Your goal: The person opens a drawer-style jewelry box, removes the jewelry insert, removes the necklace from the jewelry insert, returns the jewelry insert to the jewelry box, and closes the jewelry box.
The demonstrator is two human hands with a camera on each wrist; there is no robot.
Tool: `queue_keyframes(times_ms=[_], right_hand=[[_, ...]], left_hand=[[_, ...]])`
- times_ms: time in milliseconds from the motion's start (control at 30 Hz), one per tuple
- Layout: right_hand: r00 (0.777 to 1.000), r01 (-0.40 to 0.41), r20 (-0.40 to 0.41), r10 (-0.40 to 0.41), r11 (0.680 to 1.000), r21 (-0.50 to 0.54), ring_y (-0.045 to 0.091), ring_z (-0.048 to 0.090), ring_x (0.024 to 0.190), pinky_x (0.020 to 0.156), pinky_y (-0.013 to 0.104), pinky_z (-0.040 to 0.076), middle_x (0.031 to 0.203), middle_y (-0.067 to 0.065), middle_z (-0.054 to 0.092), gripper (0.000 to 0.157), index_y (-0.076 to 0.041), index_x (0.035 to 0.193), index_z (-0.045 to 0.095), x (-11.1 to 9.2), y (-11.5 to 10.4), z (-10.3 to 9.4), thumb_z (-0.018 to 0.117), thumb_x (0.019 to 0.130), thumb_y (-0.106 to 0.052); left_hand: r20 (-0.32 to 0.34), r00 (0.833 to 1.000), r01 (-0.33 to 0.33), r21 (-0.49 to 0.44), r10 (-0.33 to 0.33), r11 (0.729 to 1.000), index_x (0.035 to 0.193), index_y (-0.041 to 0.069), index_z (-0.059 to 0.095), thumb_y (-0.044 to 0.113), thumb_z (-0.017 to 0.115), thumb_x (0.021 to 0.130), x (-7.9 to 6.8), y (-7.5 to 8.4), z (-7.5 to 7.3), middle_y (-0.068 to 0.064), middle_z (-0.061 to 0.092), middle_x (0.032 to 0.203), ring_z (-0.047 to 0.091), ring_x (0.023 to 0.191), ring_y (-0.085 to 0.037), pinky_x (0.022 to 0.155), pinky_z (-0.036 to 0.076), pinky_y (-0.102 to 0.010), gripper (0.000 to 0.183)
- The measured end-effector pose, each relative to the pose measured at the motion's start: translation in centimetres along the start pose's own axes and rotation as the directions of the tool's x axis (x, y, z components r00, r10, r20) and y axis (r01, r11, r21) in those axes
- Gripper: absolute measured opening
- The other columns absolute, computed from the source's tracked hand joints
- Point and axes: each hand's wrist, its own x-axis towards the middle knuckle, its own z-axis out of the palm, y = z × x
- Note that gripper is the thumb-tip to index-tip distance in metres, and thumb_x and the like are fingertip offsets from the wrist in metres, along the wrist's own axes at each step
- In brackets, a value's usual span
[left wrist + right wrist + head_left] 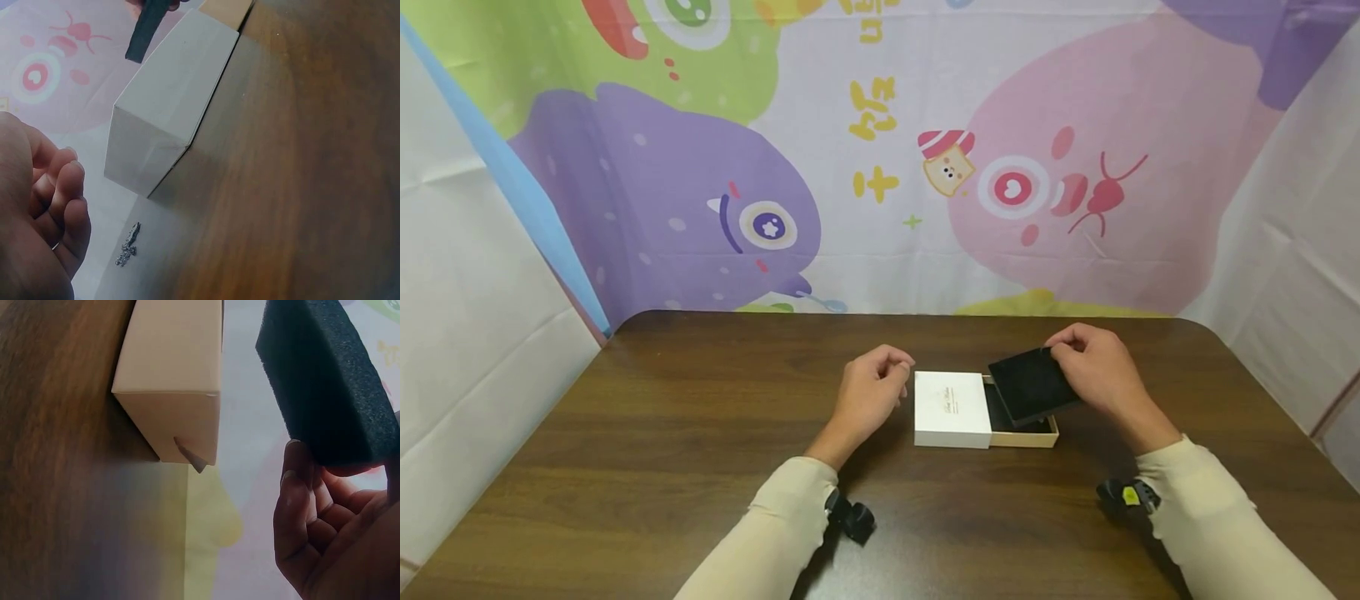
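Note:
My right hand (pixel 1097 367) pinches a black foam pad (pixel 1030 385) by its right edge, tilted above the box. In the right wrist view the pad (pixel 331 381) looks thick and grainy, with fingertips on its lower end. Below is a white box sleeve (pixel 951 408) with small gold lettering. A tan drawer (pixel 1026 439) with a dark inside sticks out of its right end. My left hand (pixel 872 387) is just left of the sleeve, fingers loosely curled, with nothing visible in them. Near it in the left wrist view is a small silvery chain-like piece (pixel 128 245).
The box rests on a brown wooden table (pixel 700 467). Behind the table hangs a cartoon-print cloth (pixel 880 250), with pale cloth walls (pixel 482 333) at both sides. A black wrist camera (pixel 853 518) is strapped to the left wrist, another (pixel 1127 496) to the right.

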Motion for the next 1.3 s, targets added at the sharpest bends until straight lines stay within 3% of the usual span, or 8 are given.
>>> queue_keyframes(times_ms=[567,800,1000,1300], right_hand=[[1.0,-0.009,0.016,0.009,1.0,-0.013,0.032,0.06,0.095,0.081,0.042,0.043,0.108,0.018,0.068,0.026,-0.004,0.103,0.072,0.7,0.6,0.1,0.053,0.099,-0.021],[1.0,0.002,0.017,-0.002,1.0,0.0,0.032,0.061,0.095,0.082,0.042,0.044,0.106,0.019,0.069,0.025,-0.003,0.102,0.072,0.9,0.8,0.9,0.053,0.098,-0.019],[1.0,0.0,0.022,0.0,1.0,-0.001,0.032,0.061,0.094,0.082,0.043,0.045,0.105,0.018,0.07,0.024,-0.003,0.101,0.072,0.7,1.1,1.1,0.054,0.097,-0.019],[0.999,-0.027,0.036,0.027,1.0,0.001,0.03,0.06,0.092,0.082,0.042,0.044,0.106,0.016,0.069,0.025,-0.004,0.102,0.072,0.3,1.7,1.1,0.054,0.099,-0.021]], left_hand=[[-0.006,0.999,0.037,-0.071,-0.037,0.997,0.102,0.003,0.072,0.014,0.059,0.099,0.2,0.1,-0.2,-0.008,0.061,0.069,0.06,0.058,-0.023,0.055,0.052,-0.035,0.017],[-0.013,0.998,0.052,-0.089,-0.053,0.995,0.098,0.01,0.072,0.014,0.06,0.099,0.1,0.1,-0.5,-0.008,0.061,0.069,0.059,0.058,-0.024,0.055,0.051,-0.035,0.013],[-0.017,0.998,0.053,-0.105,-0.055,0.993,0.102,0.003,0.072,0.013,0.06,0.099,0.1,0.0,-0.3,-0.007,0.061,0.067,0.058,0.056,-0.021,0.053,0.048,-0.032,0.015],[-0.01,0.998,0.061,-0.088,-0.062,0.994,0.102,0.004,0.072,0.014,0.061,0.099,0.1,0.2,0.1,-0.007,0.061,0.067,0.058,0.056,-0.021,0.053,0.048,-0.032,0.015]])
